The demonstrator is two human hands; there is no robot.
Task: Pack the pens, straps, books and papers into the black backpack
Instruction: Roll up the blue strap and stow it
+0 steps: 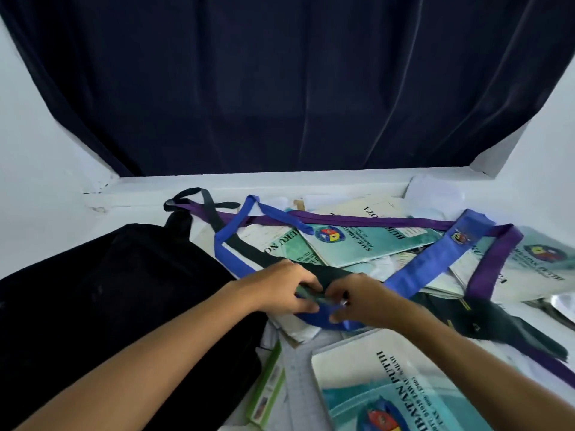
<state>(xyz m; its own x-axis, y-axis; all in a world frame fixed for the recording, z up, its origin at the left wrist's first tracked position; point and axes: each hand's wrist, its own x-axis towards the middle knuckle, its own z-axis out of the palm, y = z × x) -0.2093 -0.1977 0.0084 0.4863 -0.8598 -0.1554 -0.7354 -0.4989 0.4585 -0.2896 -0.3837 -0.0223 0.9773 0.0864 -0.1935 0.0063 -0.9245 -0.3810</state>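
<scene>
both hands point(323, 293) pinching blue strap point(413, 269), backpack point(118, 293) left

— Where is the black backpack point(118, 293)?

— It lies flat at my left, dark and slumped.

— And the straps?

— The blue strap point(432, 262), purple strap point(357, 219) and black strap point(249, 248) cross in a tangle over the books point(351, 247), which are scattered with teal-and-white covers. One more book point(373, 387) lies nearest me. I can't make out any pens.
</scene>
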